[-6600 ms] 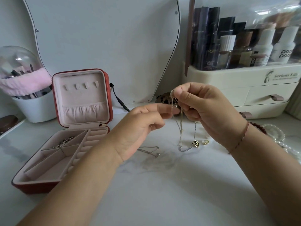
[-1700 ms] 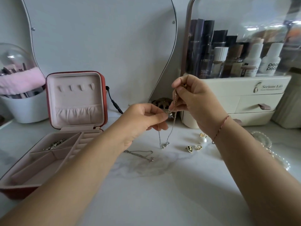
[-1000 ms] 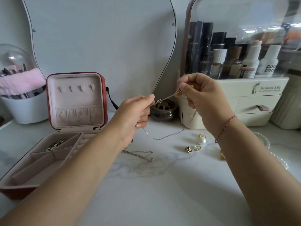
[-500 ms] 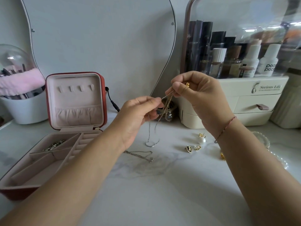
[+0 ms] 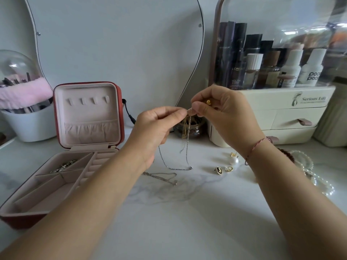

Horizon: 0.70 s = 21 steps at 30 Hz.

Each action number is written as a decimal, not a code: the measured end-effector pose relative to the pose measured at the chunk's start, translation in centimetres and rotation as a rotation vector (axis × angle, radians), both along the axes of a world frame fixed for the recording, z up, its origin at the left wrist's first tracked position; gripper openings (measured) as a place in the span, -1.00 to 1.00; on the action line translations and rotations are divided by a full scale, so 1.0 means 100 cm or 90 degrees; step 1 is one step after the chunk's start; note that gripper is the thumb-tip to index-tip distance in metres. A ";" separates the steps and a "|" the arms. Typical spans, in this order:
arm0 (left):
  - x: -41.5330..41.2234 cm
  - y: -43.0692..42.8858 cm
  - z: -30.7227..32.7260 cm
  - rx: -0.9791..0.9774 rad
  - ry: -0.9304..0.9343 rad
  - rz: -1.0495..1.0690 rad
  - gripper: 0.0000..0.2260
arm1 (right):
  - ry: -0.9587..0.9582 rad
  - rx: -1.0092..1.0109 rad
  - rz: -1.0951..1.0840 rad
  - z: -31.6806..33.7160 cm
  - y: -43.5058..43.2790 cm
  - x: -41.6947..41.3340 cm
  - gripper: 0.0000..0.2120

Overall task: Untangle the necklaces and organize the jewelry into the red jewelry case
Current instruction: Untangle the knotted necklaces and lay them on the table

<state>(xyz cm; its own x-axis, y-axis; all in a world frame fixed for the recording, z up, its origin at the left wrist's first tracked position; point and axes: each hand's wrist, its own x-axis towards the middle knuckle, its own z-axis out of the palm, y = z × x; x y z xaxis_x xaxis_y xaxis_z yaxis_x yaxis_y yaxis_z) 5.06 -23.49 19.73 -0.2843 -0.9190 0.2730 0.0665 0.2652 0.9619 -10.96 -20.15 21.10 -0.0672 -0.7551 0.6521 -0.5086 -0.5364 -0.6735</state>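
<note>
My left hand (image 5: 155, 128) and my right hand (image 5: 223, 115) meet above the marble tabletop and pinch the top of tangled thin necklace chains (image 5: 186, 136), gold and silver. The silver loop hangs down and its low end touches the table. A second silver chain (image 5: 161, 177) lies flat just below. The red jewelry case (image 5: 120, 113) stands open at the left, lid upright; one piece of jewelry (image 5: 63, 166) lies in its back compartment. Small earrings (image 5: 224, 168) and a pearl earring (image 5: 234, 160) lie under my right wrist.
A cream cosmetics organizer (image 5: 293, 113) with drawers and bottles stands at the back right. A mirror (image 5: 116, 53) leans against the wall. A white brush holder (image 5: 28, 121) sits far left, a small dark jar (image 5: 195, 128) behind the chains, pearl strands (image 5: 315, 177) at right.
My hands first pulled the chain taut between them, then came together again; the chains now hang bunched from the fingertips. The head camera shifted slightly.
</note>
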 end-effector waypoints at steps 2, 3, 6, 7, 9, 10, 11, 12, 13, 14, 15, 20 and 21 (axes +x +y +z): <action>-0.001 0.001 0.000 -0.009 -0.001 0.010 -0.96 | 0.002 -0.004 0.001 0.000 -0.001 0.000 -0.97; -0.001 0.001 0.000 -0.010 0.004 0.015 -0.96 | 0.003 -0.005 0.001 0.000 -0.001 0.000 -0.97; -0.002 -0.001 -0.001 -0.006 0.033 0.033 -0.91 | 0.008 -0.011 0.003 0.000 -0.002 -0.001 -0.95; -0.002 -0.002 -0.002 -0.004 0.043 0.038 -0.89 | 0.007 -0.011 0.005 0.000 -0.002 -0.002 -0.95; -0.002 -0.002 -0.002 0.002 0.054 0.038 -0.85 | -0.001 -0.009 0.010 0.001 -0.002 -0.002 -0.94; -0.002 -0.002 -0.001 0.005 0.056 0.030 -0.84 | -0.004 -0.009 0.011 0.000 -0.002 -0.002 -0.93; -0.001 -0.002 -0.001 0.008 0.055 0.018 -0.84 | -0.003 -0.010 0.010 0.000 -0.002 -0.002 -0.93; -0.001 -0.002 -0.001 0.011 0.051 0.006 -0.85 | -0.001 -0.011 0.010 0.000 -0.002 -0.002 -0.93; -0.001 -0.001 0.000 0.012 0.044 -0.005 -0.87 | 0.001 -0.012 0.011 0.000 -0.001 -0.002 -0.94; -0.001 -0.001 0.000 0.008 0.031 -0.011 -0.90 | 0.001 -0.013 0.013 0.000 -0.001 -0.001 -0.94; -0.001 0.000 0.000 -0.001 0.015 -0.012 -0.92 | 0.000 -0.012 0.015 0.000 -0.001 -0.001 -0.95; -0.002 0.000 -0.003 -0.007 0.012 -0.001 -0.87 | -0.003 -0.005 0.018 0.001 0.000 0.000 -0.97; -0.002 0.001 -0.003 -0.003 0.022 0.000 -0.84 | -0.003 -0.004 0.018 0.001 0.000 0.000 -0.96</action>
<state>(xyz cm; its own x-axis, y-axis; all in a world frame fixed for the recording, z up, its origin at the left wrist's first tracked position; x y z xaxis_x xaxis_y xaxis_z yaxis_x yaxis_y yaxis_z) 4.81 -23.43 19.39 -0.2750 -0.9174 0.2878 0.1005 0.2702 0.9575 -10.93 -20.12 21.20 -0.0494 -0.7527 0.6565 -0.4906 -0.5542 -0.6724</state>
